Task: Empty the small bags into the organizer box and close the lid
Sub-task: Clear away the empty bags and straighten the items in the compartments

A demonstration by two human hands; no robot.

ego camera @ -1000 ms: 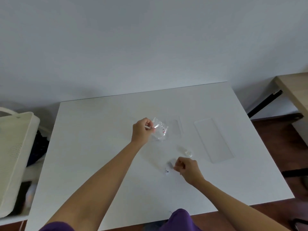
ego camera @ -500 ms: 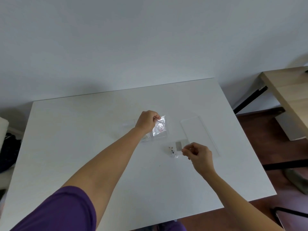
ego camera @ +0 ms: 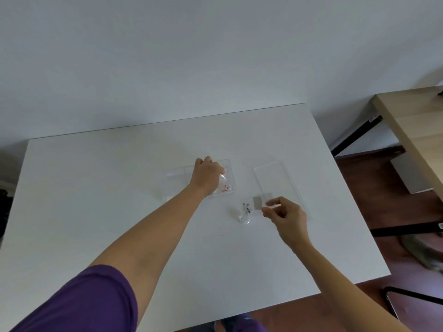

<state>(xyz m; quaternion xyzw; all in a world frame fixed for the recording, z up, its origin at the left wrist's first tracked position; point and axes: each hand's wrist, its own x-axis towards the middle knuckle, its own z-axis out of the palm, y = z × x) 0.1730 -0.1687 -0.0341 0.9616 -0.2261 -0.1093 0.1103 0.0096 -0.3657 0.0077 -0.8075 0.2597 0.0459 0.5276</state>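
Fingertips (ego camera: 265, 208) of the right hand (ego camera: 288, 220) were pinched narrowly on the edge of a small clear bag (ego camera: 263, 200), which it held just above the white table (ego camera: 100, 200) so that a grey rectangular shadow fell beneath it. The left hand (ego camera: 206, 176) was curled over the clear organizer box (ego camera: 178, 174), its fingers closed on another small bag (ego camera: 224, 184) that hung down into the box's right-hand compartment; red and pink beads (ego camera: 225, 188) showed at the bottom of that bag, though whether they lay inside the bag or already on the box floor could not be told. The box sat near the middle of the table, its dividers faintly visible to the left of the hand. Just right of the box, and apart from it, the transparent lid (ego camera: 275, 182) lay flat on the table, with the right hand's bag overlapping its near corner. Near the right hand, toward the person, a third small bag (ego camera: 245, 218) rested crumpled on the tabletop, with a few dark purple beads (ego camera: 247, 208) at its far end. Both forearms were bare, and a purple sleeve (ego camera: 91, 300) covered the left upper arm. Beyond the table's right edge stood a wooden desk (ego camera: 412, 125) over a dark brown floor (ego camera: 374, 195).
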